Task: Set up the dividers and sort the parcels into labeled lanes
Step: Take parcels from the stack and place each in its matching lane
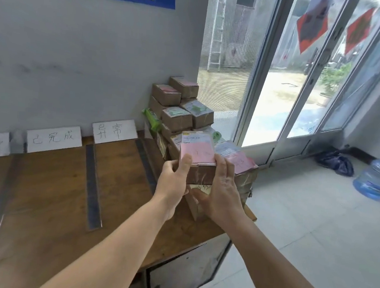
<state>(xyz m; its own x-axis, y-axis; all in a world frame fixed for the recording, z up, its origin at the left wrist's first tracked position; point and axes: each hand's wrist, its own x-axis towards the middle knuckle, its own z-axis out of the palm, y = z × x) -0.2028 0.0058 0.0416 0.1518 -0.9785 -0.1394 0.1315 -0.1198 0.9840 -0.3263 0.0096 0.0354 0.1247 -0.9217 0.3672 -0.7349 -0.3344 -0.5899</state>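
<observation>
Holding a pink-labelled box (200, 165) with both hands (175, 176), fingers (224, 169) wrapped round its ends. Sitting right of the dividers (93, 181), lanes waiting leftward.

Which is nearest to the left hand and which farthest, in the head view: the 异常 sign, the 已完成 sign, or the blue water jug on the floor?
From the left hand, which grips the pink-labelled parcel:
1. 异常 sign, up and left, leaning on the wall.
2. 已完成 sign, further left along the wall.
3. Blue water jug, far right, on the floor.
</observation>
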